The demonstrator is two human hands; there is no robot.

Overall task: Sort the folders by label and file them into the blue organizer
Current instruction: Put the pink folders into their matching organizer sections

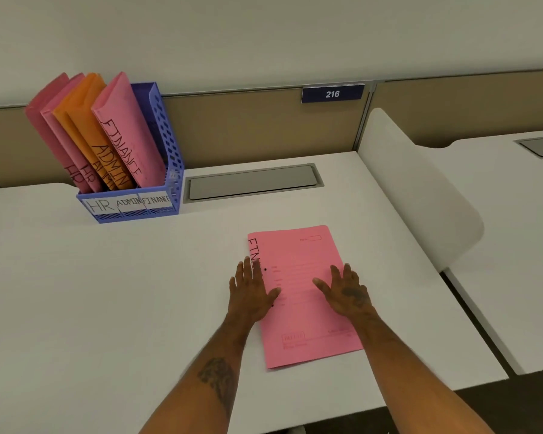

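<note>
Pink folder (297, 252) lies flat on the white desk (107, 292), its long axis running away from the person, lettered edge on the left. Left grip (251, 294) and right grip (348, 292) rest on it released, fingers straight. Blue organizer (170, 145) stands well apart, far left.

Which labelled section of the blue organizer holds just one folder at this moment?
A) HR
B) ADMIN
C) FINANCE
C: only one pink FINANCE folder stands at the right end of the blue organizer, beside two orange ADMIN folders and two pink HR folders.
</note>
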